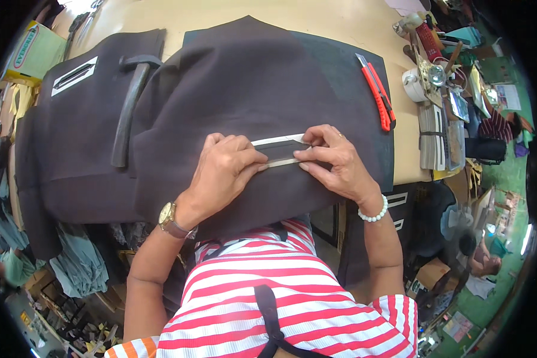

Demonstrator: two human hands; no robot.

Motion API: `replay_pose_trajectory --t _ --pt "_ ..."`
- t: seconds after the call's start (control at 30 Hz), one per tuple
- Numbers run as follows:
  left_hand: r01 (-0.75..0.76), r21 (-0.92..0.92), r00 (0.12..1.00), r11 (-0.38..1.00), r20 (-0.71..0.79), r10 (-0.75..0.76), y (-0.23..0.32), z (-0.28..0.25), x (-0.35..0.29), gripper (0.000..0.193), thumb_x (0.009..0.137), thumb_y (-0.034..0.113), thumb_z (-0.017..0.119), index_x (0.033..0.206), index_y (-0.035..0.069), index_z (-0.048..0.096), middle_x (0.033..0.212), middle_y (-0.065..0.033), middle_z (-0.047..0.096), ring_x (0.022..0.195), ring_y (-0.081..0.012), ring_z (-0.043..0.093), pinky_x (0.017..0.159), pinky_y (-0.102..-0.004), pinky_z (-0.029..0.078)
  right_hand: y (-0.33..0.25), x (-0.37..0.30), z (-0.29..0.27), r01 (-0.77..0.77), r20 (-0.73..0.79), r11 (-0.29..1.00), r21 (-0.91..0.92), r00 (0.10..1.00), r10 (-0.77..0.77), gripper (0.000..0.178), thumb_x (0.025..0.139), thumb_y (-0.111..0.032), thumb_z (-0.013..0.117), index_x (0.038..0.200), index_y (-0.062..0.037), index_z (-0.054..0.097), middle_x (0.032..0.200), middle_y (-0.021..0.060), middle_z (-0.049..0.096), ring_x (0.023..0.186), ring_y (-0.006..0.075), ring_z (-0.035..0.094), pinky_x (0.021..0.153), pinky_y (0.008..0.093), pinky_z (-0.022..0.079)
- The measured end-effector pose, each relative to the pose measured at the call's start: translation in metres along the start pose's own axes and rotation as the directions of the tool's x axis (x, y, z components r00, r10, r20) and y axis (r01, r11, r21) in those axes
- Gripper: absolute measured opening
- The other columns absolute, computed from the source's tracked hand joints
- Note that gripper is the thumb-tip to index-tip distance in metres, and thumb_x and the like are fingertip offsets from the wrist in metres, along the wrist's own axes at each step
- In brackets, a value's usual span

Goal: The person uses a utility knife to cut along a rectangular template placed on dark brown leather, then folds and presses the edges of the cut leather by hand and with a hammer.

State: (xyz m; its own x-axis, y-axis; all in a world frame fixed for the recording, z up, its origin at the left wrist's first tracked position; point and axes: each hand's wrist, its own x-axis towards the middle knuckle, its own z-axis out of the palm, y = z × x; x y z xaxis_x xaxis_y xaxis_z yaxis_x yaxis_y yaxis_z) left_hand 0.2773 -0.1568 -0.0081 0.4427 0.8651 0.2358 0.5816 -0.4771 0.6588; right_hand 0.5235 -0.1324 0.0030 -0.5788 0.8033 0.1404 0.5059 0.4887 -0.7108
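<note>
A dark piece of cloth (244, 83) lies spread before me on a dark cutting mat (357, 65). On it is a white-edged rectangular frame (275, 141) with a dark middle. My left hand (225, 164) pinches its left end, fingertips bent onto the lower edge. At the right end, thumb and fingers of my right hand (337, 156) pinch the frame and the cloth by it. Both hands cover the frame's ends. A hammer (131, 104) rests on cloth to the left. Right of the cloth lies a red utility knife (377, 95) with its blade out.
Another dark cloth (83, 137) with a white slotted frame (74, 76) lies at left. Beyond it stands a yellow-green box (36, 53). A white cup (413, 85) and a tied stack of slotted pieces (432, 137) line the table's (409, 170) right edge.
</note>
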Motion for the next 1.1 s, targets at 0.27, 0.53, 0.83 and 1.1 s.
replay_pose_trajectory --t 0.27,0.53,0.83,1.1 --pt "-0.016 -0.004 0.999 1.000 -0.051 0.016 0.002 0.005 -0.002 0.010 0.077 0.010 0.070 0.086 0.009 0.068 0.077 -0.0021 0.057 0.072 -0.0182 0.053 0.073 -0.0334 0.035 0.003 0.012 0.009 -0.095 -0.202 0.909 -0.406 0.979 0.012 0.050 0.072 -0.031 0.075 0.114 -0.0075 0.061 0.118 0.0126 0.053 0.111 0.0318 0.049 0.094 0.0436 0.039" --pt "0.128 0.094 0.992 0.987 -0.019 -0.127 -0.001 -0.027 -0.030 0.011 0.077 0.010 0.069 0.085 0.007 0.064 0.079 -0.0040 0.055 0.078 -0.0213 0.053 0.073 -0.0347 0.036 0.002 0.010 0.015 -0.195 -0.233 0.903 -0.384 0.966 0.110 0.064 0.068 -0.040 0.077 0.120 -0.0079 0.058 0.129 0.0141 0.048 0.122 0.0338 0.043 0.101 0.0472 0.034" --pt "0.144 0.043 0.988 0.989 -0.059 -0.141 -0.009 -0.030 -0.038 0.010 0.076 0.010 0.070 0.084 0.007 0.064 0.080 -0.0039 0.056 0.078 -0.0214 0.053 0.072 -0.0344 0.036 -0.029 0.040 0.059 -0.035 -0.098 0.881 -0.472 0.995 -0.013 0.069 0.073 -0.044 0.072 0.129 -0.0105 0.051 0.131 0.0144 0.045 0.126 0.0335 0.038 0.104 0.0487 0.030" --pt "0.174 0.033 0.981 0.984 -0.092 -0.171 -0.017 -0.038 -0.053 0.011 0.075 0.012 0.071 0.081 0.008 0.064 0.080 -0.0031 0.055 0.078 -0.0206 0.053 0.071 -0.0333 0.037 -0.007 0.016 0.032 -0.156 -0.186 0.888 -0.432 0.979 0.081 0.067 0.071 -0.039 0.074 0.125 -0.0062 0.054 0.132 0.0164 0.045 0.126 0.0360 0.039 0.104 0.0477 0.030"
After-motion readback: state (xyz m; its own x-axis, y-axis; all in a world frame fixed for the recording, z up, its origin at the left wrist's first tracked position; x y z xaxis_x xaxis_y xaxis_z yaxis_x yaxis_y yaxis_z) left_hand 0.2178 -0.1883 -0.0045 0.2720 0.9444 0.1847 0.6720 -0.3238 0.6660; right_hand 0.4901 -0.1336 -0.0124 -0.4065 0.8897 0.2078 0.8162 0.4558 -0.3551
